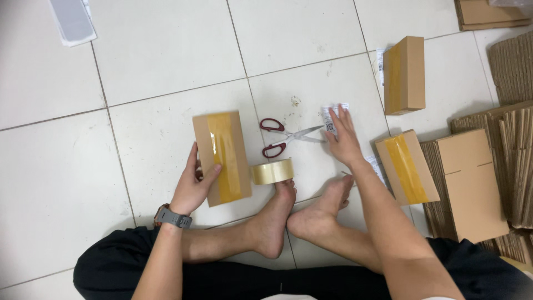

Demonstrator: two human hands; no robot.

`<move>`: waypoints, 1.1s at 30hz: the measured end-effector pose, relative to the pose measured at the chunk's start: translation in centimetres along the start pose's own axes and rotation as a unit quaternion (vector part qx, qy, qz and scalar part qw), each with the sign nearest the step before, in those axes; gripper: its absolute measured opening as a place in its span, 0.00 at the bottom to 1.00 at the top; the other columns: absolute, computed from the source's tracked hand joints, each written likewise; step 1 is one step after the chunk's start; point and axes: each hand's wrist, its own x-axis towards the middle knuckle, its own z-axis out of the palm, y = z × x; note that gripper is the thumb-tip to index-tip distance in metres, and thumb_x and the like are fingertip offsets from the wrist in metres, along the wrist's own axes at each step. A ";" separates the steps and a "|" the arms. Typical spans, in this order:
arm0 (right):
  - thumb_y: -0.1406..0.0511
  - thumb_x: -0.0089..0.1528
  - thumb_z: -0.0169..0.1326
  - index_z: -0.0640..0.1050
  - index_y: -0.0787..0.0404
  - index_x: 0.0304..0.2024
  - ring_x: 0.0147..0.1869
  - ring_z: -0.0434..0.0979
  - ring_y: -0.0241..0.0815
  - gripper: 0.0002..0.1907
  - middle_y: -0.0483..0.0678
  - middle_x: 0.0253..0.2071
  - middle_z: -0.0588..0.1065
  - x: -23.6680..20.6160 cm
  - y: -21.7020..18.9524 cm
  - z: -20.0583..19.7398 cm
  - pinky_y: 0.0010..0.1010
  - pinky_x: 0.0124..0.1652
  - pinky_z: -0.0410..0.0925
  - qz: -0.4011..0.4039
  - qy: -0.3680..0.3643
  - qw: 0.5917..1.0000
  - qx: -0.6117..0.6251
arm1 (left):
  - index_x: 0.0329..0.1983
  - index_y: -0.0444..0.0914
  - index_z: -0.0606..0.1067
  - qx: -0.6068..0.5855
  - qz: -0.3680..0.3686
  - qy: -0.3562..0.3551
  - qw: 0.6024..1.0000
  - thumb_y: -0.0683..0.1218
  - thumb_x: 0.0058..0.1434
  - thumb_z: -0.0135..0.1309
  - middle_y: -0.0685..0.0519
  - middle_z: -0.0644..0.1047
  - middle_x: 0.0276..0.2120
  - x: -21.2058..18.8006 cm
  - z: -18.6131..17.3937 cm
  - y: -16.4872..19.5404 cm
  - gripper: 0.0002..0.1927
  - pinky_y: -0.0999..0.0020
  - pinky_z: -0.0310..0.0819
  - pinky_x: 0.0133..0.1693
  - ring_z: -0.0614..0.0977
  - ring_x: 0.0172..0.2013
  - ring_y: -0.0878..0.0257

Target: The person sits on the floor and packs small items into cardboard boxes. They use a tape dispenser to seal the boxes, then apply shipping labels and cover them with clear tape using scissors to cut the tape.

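My left hand (192, 186) grips the near left edge of a small cardboard box (222, 157) sealed with a yellowish tape strip, lying on the tiled floor. A roll of clear tape (272, 171) stands on edge against the box's right side, touching my toes. My right hand (343, 137) reaches forward, fingers spread flat on a white printed label (330, 119) on the floor. Red-handled scissors (285, 137) lie between box and label, blades pointing toward the label.
Two more taped boxes lie at the right, one far (405, 75), one near (407, 166). Flattened cardboard stacks (472, 183) fill the right edge. A grey and white flat packet (72, 20) lies top left. My bare feet (297, 214) rest in front of me.
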 end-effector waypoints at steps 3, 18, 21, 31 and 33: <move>0.58 0.56 0.66 0.64 0.59 0.69 0.77 0.51 0.66 0.42 0.60 0.75 0.55 -0.2 4.6 0.4 0.56 0.65 0.52 -0.055 -0.004 0.980 -0.189 | 0.79 0.42 0.45 0.140 -0.112 -0.026 0.983 0.55 0.61 0.58 0.41 0.77 0.54 0.6 -1.3 -2.9 0.49 0.63 0.78 0.48 0.83 0.47 0.54; 0.69 0.62 0.63 0.77 0.59 0.58 0.57 0.75 0.53 0.21 0.54 0.56 0.72 -4.6 -9.5 4.6 0.36 0.48 0.73 -0.171 0.180 0.957 0.150 | 0.70 0.35 0.63 0.084 0.212 0.104 0.968 0.48 0.64 0.61 0.40 0.75 0.59 -1.8 1.1 -0.1 0.34 0.59 0.67 0.63 0.76 0.61 0.51; 0.66 0.57 0.66 0.78 0.57 0.58 0.59 0.75 0.53 0.26 0.52 0.56 0.72 -7.1 -15.7 6.1 0.41 0.53 0.71 -0.286 0.077 0.950 0.097 | 0.77 0.38 0.53 -0.037 0.149 0.034 0.988 0.48 0.64 0.57 0.41 0.76 0.59 -2.6 2.1 2.3 0.41 0.59 0.70 0.61 0.78 0.59 0.52; 0.53 0.59 0.61 0.79 0.60 0.54 0.62 0.72 0.53 0.25 0.55 0.57 0.73 -4.8 -11.3 3.1 0.40 0.57 0.67 -0.066 -0.217 0.971 0.076 | 0.69 0.36 0.65 0.411 0.185 0.104 0.886 0.48 0.64 0.56 0.42 0.63 0.67 -2.2 0.9 -2.4 0.31 0.51 0.57 0.67 0.62 0.68 0.45; 0.51 0.59 0.60 0.80 0.60 0.52 0.56 0.77 0.50 0.26 0.55 0.52 0.77 -4.8 -10.7 3.2 0.38 0.56 0.70 0.003 -0.258 0.964 0.071 | 0.67 0.34 0.68 0.429 0.255 0.069 0.864 0.47 0.64 0.54 0.41 0.60 0.70 -1.9 1.5 -4.1 0.28 0.50 0.54 0.69 0.59 0.71 0.44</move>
